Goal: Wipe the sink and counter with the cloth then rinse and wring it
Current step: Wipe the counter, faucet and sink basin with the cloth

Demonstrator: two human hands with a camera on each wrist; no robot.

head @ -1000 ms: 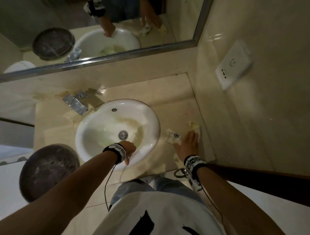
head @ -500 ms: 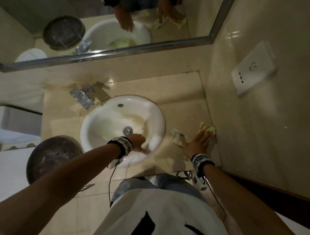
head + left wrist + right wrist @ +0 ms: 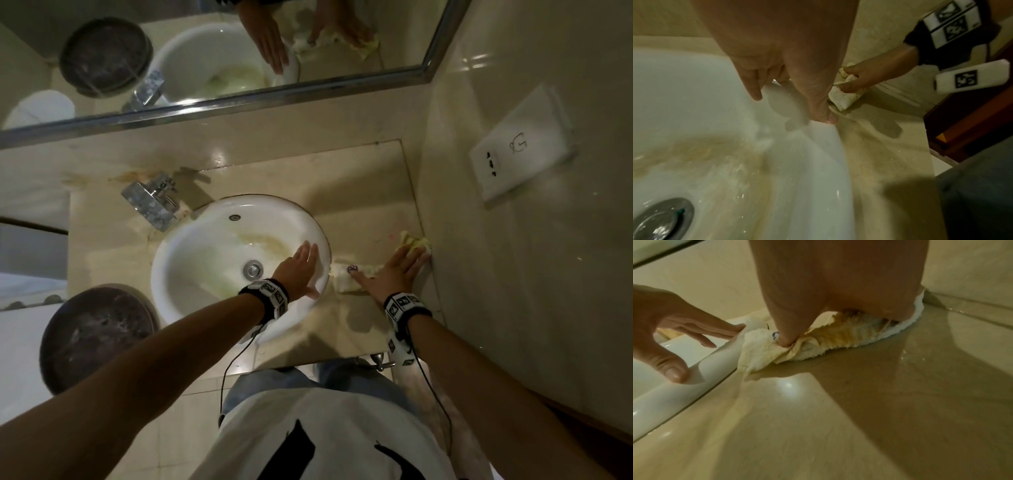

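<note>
A stained white and yellow cloth [image 3: 416, 242] [image 3: 840, 335] [image 3: 842, 98] lies on the beige counter [image 3: 363, 192] between the sink and the right wall. My right hand [image 3: 397, 270] [image 3: 838, 288] lies flat on it with fingers spread, pressing it down. The round white sink [image 3: 205, 253] [image 3: 694, 113] has a brownish stain near its drain [image 3: 252, 269]. My left hand [image 3: 299, 270] [image 3: 789, 65] rests with straight fingers on the sink's right rim and holds nothing.
A chrome tap [image 3: 152, 202] stands at the sink's back left. A mirror [image 3: 222, 51] runs along the back wall. A socket plate [image 3: 520, 150] is on the right wall. A dark round bin lid [image 3: 96, 339] sits low at the left.
My right hand has slid the cloth rightward up to the wall. My left hand has moved from the sink's front rim to its right rim and straightened its fingers.
</note>
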